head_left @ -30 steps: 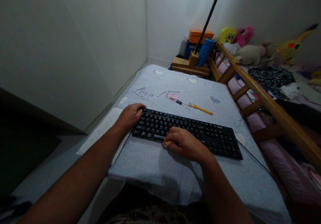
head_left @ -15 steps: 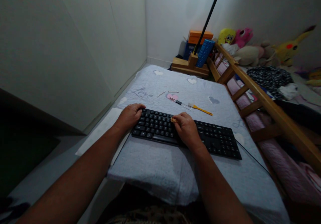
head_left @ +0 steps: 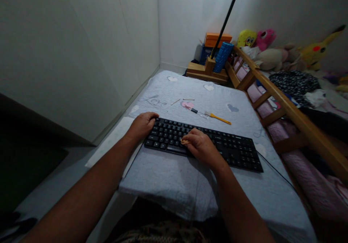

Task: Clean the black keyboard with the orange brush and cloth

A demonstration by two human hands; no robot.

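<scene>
A black keyboard lies slantwise on the cloth-covered table. My left hand holds its left end, thumb on the top edge and fingers mostly hidden. Over the middle keys, my right hand pinches a small tan-orange piece of cloth or sponge and presses it on the lower letter rows. Behind the keyboard lie a yellow-handled brush, a thin tool with a black grip and wire-like ends, and two cotton swabs, a left one and a right one.
A white sheet sticks out at the table's left edge, near a pale cabinet. To the right runs a wooden bed rail; the keyboard's cable trails that way. A dark pole on a wooden base stands behind.
My right hand has moved toward me and slightly left with the tan-orange piece, from the upper key rows to the lower ones. My left hand stays on the keyboard's end.
</scene>
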